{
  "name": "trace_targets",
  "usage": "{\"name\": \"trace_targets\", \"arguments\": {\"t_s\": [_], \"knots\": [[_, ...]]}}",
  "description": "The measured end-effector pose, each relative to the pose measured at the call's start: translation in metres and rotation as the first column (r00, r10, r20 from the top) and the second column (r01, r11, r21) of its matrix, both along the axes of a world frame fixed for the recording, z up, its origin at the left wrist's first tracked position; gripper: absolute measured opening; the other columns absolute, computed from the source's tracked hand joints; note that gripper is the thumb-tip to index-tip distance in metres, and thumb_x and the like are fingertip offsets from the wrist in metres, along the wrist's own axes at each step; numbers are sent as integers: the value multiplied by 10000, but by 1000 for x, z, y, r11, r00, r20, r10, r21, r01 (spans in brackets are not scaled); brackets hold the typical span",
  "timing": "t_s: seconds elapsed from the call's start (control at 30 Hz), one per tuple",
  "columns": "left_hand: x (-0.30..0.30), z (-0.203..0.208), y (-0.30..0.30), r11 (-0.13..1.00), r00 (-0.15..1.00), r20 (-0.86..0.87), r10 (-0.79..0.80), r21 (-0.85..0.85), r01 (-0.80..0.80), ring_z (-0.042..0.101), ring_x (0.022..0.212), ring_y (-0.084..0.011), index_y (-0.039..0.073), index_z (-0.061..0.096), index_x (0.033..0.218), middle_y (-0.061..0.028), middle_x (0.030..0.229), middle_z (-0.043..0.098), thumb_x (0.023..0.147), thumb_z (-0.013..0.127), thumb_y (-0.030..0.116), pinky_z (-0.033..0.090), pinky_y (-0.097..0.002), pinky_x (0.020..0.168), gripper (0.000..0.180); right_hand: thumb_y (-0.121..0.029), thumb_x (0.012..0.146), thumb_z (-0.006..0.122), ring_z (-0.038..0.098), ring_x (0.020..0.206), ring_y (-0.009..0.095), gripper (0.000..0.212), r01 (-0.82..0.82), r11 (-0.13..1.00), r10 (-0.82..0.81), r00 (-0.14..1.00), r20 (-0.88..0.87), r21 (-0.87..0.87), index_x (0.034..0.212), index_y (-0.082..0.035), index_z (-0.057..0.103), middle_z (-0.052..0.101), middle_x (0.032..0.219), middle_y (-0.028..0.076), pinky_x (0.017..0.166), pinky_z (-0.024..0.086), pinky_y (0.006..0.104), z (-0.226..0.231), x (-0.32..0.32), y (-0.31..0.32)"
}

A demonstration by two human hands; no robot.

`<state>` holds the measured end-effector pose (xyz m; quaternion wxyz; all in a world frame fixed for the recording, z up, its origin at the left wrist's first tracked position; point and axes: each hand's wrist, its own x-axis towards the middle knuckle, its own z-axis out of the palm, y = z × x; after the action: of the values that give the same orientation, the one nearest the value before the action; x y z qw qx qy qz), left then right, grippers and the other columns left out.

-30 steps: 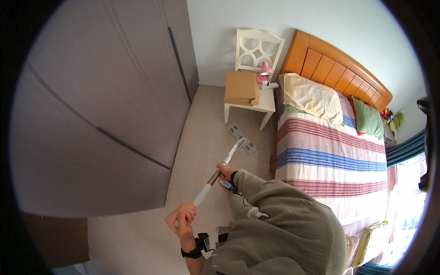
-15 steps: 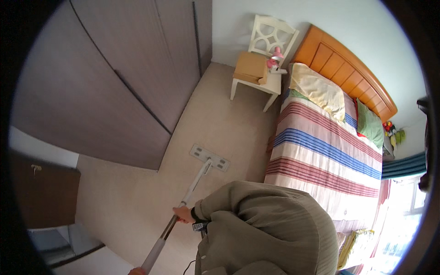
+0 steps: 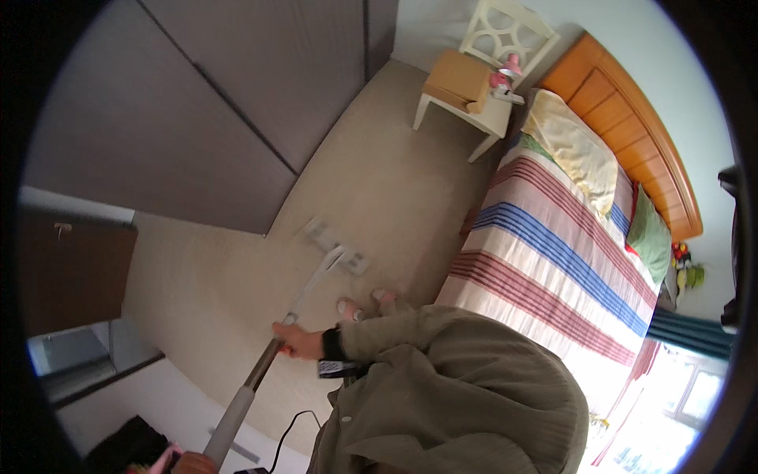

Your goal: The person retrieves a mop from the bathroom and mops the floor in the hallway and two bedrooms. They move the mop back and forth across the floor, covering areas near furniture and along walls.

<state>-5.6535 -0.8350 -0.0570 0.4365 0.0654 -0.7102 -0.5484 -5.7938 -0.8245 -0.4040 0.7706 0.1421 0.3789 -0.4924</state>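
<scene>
My right hand, a black band at its wrist, is wrapped around the metal part of a flat mop's pole. Farther up, at the lower edge of the view, my left hand closes on the thick pale grip; only part of this hand shows. The pole slants down to a rectangular whitish mop head, somewhat blurred, lying on the beige floor. My slippered feet are close to the head, partly covered by my olive sleeve.
A tall grey-brown wardrobe borders the floor on the far left. Right of it, a white chair carries a cardboard box and a pink lamp. The striped bed fills the right side. A brown door is at left.
The mop head has moved left and slightly up in the view, and my right hand has shifted left with the pole. The view has shifted too; more of my left hand and my feet now show.
</scene>
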Motion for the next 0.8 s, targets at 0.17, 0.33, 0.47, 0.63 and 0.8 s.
{"name": "trace_targets", "arguments": {"t_s": [0.17,0.33,0.47,0.63,0.8], "knots": [[-55,-53,-15,941,966,58,-250,250,229,306,409,-142,89,343,545,-21,466,360,859,474,261,256,-307,433,382,-499,951,496,421,579,130,347,270,959,-252,951,-178,85,884,-167,421,449,759,12,476,329,265,-42,-103,82],[-116,-143,31,942,970,237,-52,335,-31,433,453,-230,29,418,527,-119,525,487,862,469,151,384,-371,500,360,-523,908,532,369,533,134,415,313,921,-239,924,-300,231,830,-130,421,429,723,34,449,271,279,-91,-194,159],[-105,-163,36,850,984,2,-178,504,153,463,522,-219,12,398,536,-106,577,505,868,457,71,447,-376,590,342,-462,934,508,404,518,137,364,279,899,-146,918,-369,338,882,-106,454,453,680,40,445,280,311,-89,-192,167],[-15,-152,2,890,974,204,-98,456,-6,461,518,-230,14,395,526,-108,572,500,903,428,109,406,-358,533,390,-441,957,481,424,520,137,350,154,942,-19,911,-412,297,881,-102,442,474,652,46,434,293,316,-85,-120,121],[138,-138,-64,929,997,71,13,368,-38,431,434,-248,33,395,487,-125,493,466,890,429,167,364,-349,461,426,-483,961,467,392,525,129,399,-12,994,48,943,-330,111,855,-99,478,452,675,39,436,283,258,-96,37,34]]}}
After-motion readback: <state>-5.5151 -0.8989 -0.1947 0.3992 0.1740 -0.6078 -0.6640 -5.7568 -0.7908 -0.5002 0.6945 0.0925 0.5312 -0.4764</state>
